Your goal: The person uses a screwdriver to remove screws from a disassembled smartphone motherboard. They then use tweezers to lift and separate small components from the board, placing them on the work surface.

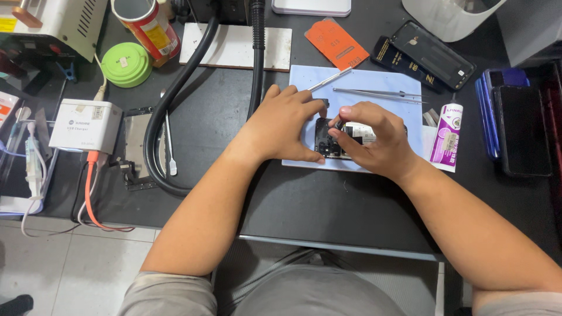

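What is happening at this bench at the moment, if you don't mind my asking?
A person is working on an opened phone lying on a pale blue mat. The left hand steadies the phone's end and holds a thin metal tool. The right hand pinches a small dark part over the phone. Tweezers lie on the mat, and a white tube lies beside it.

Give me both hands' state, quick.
Left hand: closed on the opened phone, holding a thin metal tool.
Right hand: fingertips pinched on something small at the phone; what it is cannot be told.
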